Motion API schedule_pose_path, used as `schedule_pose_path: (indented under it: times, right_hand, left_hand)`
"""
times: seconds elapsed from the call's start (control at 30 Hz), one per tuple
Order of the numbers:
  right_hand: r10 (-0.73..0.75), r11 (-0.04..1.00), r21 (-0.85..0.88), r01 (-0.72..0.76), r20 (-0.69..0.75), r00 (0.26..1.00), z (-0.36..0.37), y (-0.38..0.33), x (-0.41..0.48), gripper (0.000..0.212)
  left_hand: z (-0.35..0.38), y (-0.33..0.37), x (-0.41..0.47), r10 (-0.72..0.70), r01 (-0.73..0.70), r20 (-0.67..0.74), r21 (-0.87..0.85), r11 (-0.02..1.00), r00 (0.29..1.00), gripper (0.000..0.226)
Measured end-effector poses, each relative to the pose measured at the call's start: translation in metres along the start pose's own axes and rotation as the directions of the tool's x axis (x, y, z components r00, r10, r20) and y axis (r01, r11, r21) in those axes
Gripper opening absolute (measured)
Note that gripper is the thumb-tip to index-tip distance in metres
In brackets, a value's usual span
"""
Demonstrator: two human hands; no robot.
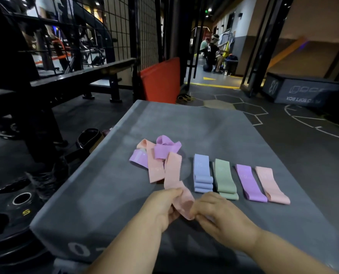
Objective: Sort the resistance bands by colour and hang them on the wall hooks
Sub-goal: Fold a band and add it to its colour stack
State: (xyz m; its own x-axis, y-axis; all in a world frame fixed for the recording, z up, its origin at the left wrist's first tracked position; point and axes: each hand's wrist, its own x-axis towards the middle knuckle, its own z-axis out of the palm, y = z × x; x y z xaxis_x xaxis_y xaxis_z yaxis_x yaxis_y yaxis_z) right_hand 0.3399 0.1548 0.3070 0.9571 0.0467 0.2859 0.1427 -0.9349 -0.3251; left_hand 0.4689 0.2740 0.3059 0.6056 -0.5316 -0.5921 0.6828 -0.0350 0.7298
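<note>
Head view: both hands are low in the centre, close together, with 1 band between them. The left hand [162, 206] has its fingers curled and its thumb closed over the peach band [173, 171], pinching it partway along. The right hand [222, 217], also curled, pinches the same band's near end just beside the left hand's fingertips. From the grip the band runs away from the hands, its far end lying against the loose pile.

That pile lies just beyond the left hand: a knotted lilac band [165, 147] on top of another peach band [152, 165]. Beyond the right hand and off to its right lie 4 sorted stacks side by side: blue bands [202, 173], green bands [224, 177], purple bands [247, 180] and a peach stack [271, 184]. The blue stack's near end is just beyond the right hand's knuckles.

All of it rests on the grey soft box [105, 184] under both hands. Left of the left hand, lower down, lies a black weight plate [16, 204] marked 5. Far beyond the hands stand a red mat [160, 80] against a black wire grid [117, 26], and to the right a second soft box [303, 89] on the floor.
</note>
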Motion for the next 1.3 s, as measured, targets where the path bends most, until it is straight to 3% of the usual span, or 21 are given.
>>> schedule_pose_path:
  times: [0.13, 0.23, 0.33, 0.5, 0.67, 0.77, 0.87, 1.0, 1.1, 1.2, 1.3]
  right_hand:
    - [0.14, 0.987, 0.077, -0.14, 0.008, 0.99, -0.016, 0.013, -0.022, 0.011]
    - [0.285, 0.924, 0.247, -0.293, 0.067, 0.956, -0.037, 0.02, -0.036, 0.037]
    - [0.336, 0.914, 0.198, -0.354, 0.121, 0.934, -0.05, 0.03, -0.05, 0.052]
    - [0.475, 0.83, 0.295, -0.473, 0.071, 0.877, -0.061, 0.041, -0.074, 0.046]
    - [0.55, 0.785, 0.338, -0.52, 0.007, 0.835, -0.074, 0.047, -0.087, 0.047]
    - [0.589, 0.769, 0.3, -0.565, 0.012, 0.808, -0.075, 0.051, -0.091, 0.026]
    - [0.672, 0.722, 0.211, -0.659, 0.007, 0.74, -0.071, 0.058, -0.093, 0.013]
    - [0.694, 0.71, 0.139, -0.691, 0.03, 0.719, -0.064, 0.062, -0.09, 0.018]
    - [0.701, 0.697, 0.147, -0.702, 0.064, 0.71, -0.062, 0.064, -0.091, 0.023]
    - [0.691, 0.701, 0.133, -0.7, 0.116, 0.714, -0.063, 0.063, -0.092, 0.027]
    - [0.674, 0.718, 0.109, -0.687, 0.136, 0.726, -0.062, 0.064, -0.09, 0.032]
  left_hand:
    - [0.011, 0.001, -0.004, -0.025, 0.027, 0.017, -0.147, 0.989, 1.0, 0.008]
    - [0.014, 0.004, -0.005, -0.013, 0.015, 0.01, -0.237, 0.971, 1.0, 0.011]
    - [0.013, 0.006, -0.005, 0.038, -0.042, -0.018, -0.308, 0.95, 0.999, 0.02]
    - [0.011, 0.003, -0.005, 0.07, -0.085, -0.061, -0.289, 0.954, 0.996, 0.007]
    - [0.007, -0.001, -0.005, 0.096, -0.136, -0.147, -0.294, 0.946, 0.984, 0.011]
    - [0.002, -0.002, -0.005, 0.111, -0.16, -0.173, -0.297, 0.941, 0.979, 0.014]
    - [-0.006, -0.002, -0.002, 0.173, -0.204, -0.214, -0.133, 0.97, 0.962, 0.016]
    - [-0.015, -0.004, -0.001, 0.347, -0.277, -0.208, 0.303, 0.912, 0.914, 0.009]
    - [-0.023, -0.007, -0.004, 0.434, -0.283, -0.153, 0.563, 0.777, 0.888, 0.006]
    - [-0.032, -0.006, -0.008, 0.517, -0.232, -0.099, 0.811, 0.537, 0.85, 0.008]
    - [-0.04, -0.002, -0.011, 0.528, -0.153, -0.072, 0.916, 0.37, 0.846, 0.013]
